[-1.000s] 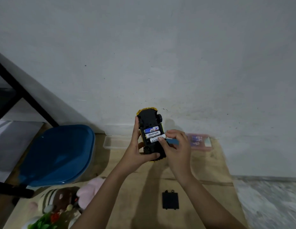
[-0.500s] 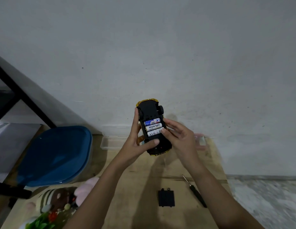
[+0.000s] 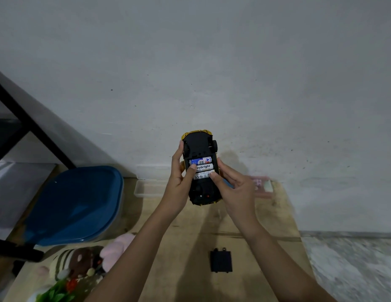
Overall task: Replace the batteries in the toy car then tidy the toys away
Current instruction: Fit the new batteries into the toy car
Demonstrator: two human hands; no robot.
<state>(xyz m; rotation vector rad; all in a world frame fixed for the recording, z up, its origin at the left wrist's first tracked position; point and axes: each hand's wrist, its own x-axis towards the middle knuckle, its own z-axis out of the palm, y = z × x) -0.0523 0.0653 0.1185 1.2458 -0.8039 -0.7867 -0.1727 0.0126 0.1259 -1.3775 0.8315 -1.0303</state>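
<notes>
At 12 o'clock we grip the probably-light, stiff toy car (image 3: 199,147) by its sides, left hand (image 3: 179,184) wrapped, right hand (image 3: 236,188) relaxed, thumb pressing batteries (image 3: 203,166).

The left hand (image 3: 179,182) has slid its thumb up from the lower underside of the toy car (image 3: 201,147) onto the batteries (image 3: 203,166). The right hand (image 3: 236,188) has closed in, thumb now on the lowest battery. The screwdriver seen on the worktop (image 3: 190,247) no longer shows.

My left hand (image 3: 179,184) grips the upturned toy car (image 3: 201,147), my right hand (image 3: 236,190) thumbs its batteries (image 3: 203,166); the battery cover (image 3: 220,260) lies on cardboard (image 3: 277,210)
</notes>
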